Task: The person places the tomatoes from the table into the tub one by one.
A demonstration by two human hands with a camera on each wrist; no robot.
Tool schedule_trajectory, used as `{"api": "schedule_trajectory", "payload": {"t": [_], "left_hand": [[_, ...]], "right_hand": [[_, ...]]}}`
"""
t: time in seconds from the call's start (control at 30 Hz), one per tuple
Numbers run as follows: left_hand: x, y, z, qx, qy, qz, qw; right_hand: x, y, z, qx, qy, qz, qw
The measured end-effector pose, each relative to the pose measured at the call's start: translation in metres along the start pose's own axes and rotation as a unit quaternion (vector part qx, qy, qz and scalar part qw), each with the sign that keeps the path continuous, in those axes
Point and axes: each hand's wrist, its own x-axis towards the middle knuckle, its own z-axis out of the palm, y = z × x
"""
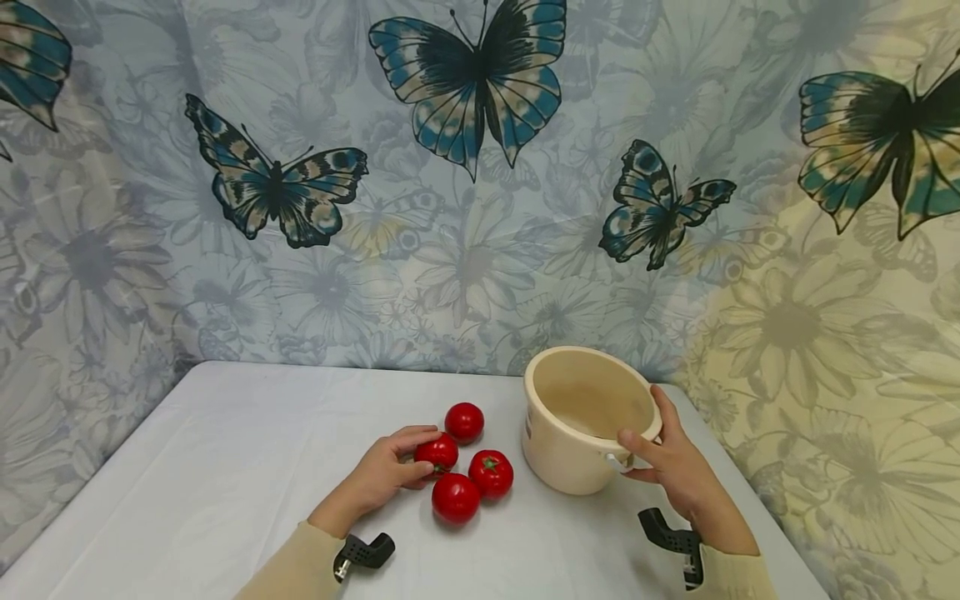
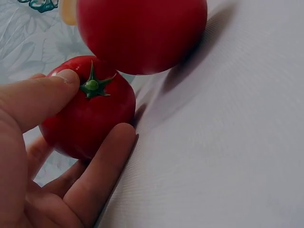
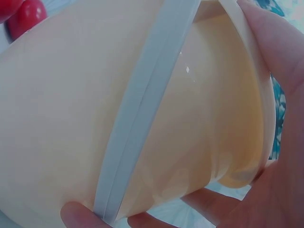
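Observation:
At the left of the tomato cluster, my left hand [image 1: 378, 471] grips a red tomato [image 1: 437, 453] between thumb and fingers. The left wrist view shows its green stem [image 2: 92, 85] facing the camera, with the thumb [image 2: 66, 80] beside it. Three more tomatoes lie close by: one behind [image 1: 464, 422], one to the right [image 1: 491, 475] and one in front [image 1: 455, 498]. My right hand [image 1: 686, 471] holds a cream bucket [image 1: 562, 454] at the right of its rim, thumb on the near side. The bucket tips slightly toward me. Its pale handle [image 3: 142, 104] hangs across its side in the right wrist view.
A white cloth [image 1: 225, 467] covers the table under everything. Close behind the table stands a backdrop [image 1: 465, 325] printed with flowers and butterflies, which also runs along both sides. Black wrist mounts [image 1: 367, 552] sit on both forearms.

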Motion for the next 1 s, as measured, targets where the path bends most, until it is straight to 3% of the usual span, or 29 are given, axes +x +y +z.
{"api": "schedule_trajectory", "payload": {"t": [0.23,0.4,1.0], "left_hand": [[0.0007,-0.0016,0.0012,0.003,0.019,0.016,0.9997],[0.0002,-0.0008,0.0016,0.017,0.013,0.033,0.9992],[-0.0016,-0.0009,0.0035,0.01,0.045,0.015,0.9988]], "right_hand": [[-0.0007,-0.0002,-0.0003,-0.001,-0.003,0.001,1.0],[0.0012,0.0014,-0.0006,0.003,0.001,0.0,1.0],[0.0009,0.0014,-0.0004,0.0,0.003,-0.003,1.0]]}}
